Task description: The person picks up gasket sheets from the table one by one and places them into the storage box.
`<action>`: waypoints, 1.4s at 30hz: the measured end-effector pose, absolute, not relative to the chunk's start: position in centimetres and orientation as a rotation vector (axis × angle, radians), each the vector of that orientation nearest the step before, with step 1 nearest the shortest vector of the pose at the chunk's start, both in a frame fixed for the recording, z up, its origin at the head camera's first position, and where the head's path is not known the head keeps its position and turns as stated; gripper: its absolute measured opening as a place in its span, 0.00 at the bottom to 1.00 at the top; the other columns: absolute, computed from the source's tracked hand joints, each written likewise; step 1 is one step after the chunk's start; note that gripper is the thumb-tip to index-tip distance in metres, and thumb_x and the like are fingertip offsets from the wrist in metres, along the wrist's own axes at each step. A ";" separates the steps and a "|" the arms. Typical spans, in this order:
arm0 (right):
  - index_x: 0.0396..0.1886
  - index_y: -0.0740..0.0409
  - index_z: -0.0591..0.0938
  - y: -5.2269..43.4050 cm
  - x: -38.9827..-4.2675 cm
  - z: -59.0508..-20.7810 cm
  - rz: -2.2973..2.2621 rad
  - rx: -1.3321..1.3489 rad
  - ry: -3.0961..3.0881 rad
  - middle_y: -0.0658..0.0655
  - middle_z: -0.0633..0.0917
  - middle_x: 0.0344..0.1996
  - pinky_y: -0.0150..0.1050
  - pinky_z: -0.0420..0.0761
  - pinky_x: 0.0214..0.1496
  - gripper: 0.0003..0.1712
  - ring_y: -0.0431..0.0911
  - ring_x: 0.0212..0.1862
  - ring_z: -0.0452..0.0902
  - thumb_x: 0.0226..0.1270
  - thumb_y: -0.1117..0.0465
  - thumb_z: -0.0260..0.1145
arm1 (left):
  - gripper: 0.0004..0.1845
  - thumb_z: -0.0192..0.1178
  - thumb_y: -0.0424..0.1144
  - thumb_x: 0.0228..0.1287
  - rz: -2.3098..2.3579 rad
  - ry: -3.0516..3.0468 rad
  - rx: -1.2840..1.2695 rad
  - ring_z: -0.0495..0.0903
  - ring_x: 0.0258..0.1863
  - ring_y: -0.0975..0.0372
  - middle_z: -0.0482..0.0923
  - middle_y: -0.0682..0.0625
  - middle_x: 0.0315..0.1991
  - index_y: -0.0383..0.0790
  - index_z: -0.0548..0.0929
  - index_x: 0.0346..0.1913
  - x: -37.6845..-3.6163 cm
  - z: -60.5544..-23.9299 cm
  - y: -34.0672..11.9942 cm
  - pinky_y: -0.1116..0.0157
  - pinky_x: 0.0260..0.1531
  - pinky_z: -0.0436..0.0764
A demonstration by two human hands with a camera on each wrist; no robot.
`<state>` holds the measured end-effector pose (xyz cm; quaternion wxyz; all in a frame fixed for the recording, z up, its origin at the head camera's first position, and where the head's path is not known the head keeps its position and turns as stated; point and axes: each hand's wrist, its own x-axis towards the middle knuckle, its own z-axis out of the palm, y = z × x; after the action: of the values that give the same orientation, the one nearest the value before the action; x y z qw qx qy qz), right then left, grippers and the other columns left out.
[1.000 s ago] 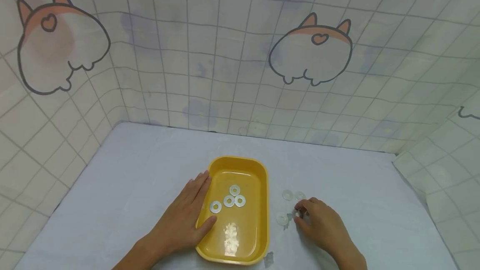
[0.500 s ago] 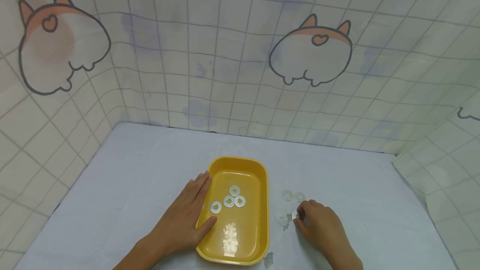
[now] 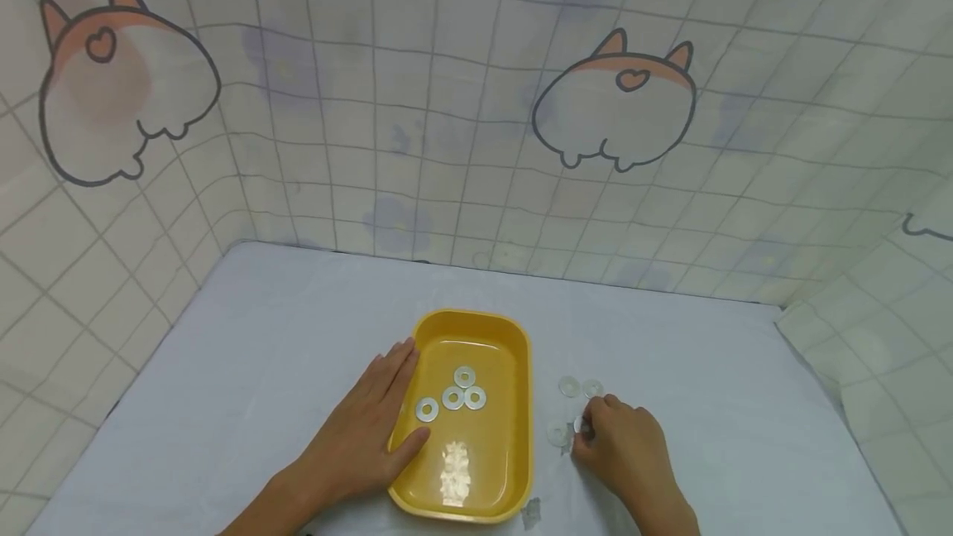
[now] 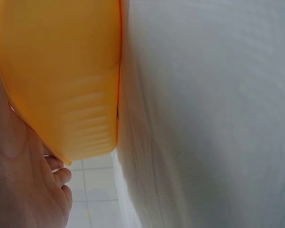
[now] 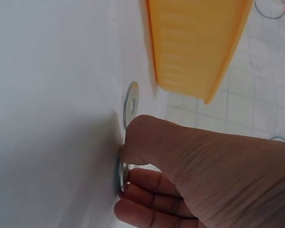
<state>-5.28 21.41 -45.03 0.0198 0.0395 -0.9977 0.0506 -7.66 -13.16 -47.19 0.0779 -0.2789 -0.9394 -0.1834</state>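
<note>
A yellow tray (image 3: 495, 445) stands on the white-covered table with several metal washers (image 3: 465, 368) lying flat in it. Along its left rim rests my left hand (image 3: 357, 437), fingers straight and thumb reaching over the edge; the left wrist view shows that hand (image 4: 26, 166) against the tray's outer wall (image 4: 61, 71). To the right of the tray, my right hand (image 3: 629, 449) pinches a washer (image 3: 578, 424) between thumb and fingers, low at the table. In the right wrist view this washer (image 5: 123, 178) is tilted on edge and partly hidden by the fingers.
Near the right hand lie other washers: two (image 3: 562, 387) behind it and one (image 3: 552, 435) to its left. A grey patch (image 3: 532, 513) marks the cloth beside the tray's lower right corner. Gridded curtains (image 3: 462, 106) with cartoon animals enclose the table.
The right hand has shifted slightly left with the washer, which now stands tilted in its fingers. The left hand and the washers in the tray stay as they were.
</note>
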 end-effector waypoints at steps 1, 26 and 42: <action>0.28 0.55 0.84 21.4 -5.3 -45.0 0.148 0.135 -3.089 0.48 0.80 0.23 0.39 0.75 0.31 0.10 0.40 0.25 0.69 0.52 0.59 0.78 | 0.51 0.62 0.59 0.71 -0.547 -2.816 -0.832 0.56 0.86 0.50 0.51 0.42 0.87 0.31 0.53 0.84 -7.7 -47.2 -13.2 0.72 0.86 0.28; 0.35 0.54 0.89 22.1 -5.8 -45.5 0.397 0.052 -3.105 0.48 0.84 0.29 0.47 0.85 0.45 0.11 0.42 0.33 0.75 0.51 0.58 0.77 | 0.51 0.63 0.58 0.71 -0.531 -2.784 -0.847 0.57 0.85 0.49 0.53 0.40 0.86 0.30 0.54 0.84 -7.7 -47.1 -13.2 0.71 0.86 0.29; 0.31 0.53 0.88 21.7 -5.9 -45.8 0.385 0.169 -3.025 0.46 0.84 0.26 0.49 0.86 0.51 0.08 0.40 0.31 0.74 0.51 0.58 0.78 | 0.51 0.62 0.58 0.71 -0.533 -2.778 -0.854 0.58 0.85 0.48 0.54 0.40 0.86 0.30 0.54 0.84 -7.8 -47.2 -13.2 0.72 0.86 0.28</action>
<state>-5.95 21.68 -45.76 0.0436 0.0554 -0.9895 0.1258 -7.79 -13.23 -47.19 0.0935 -0.2878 -0.9360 -0.1796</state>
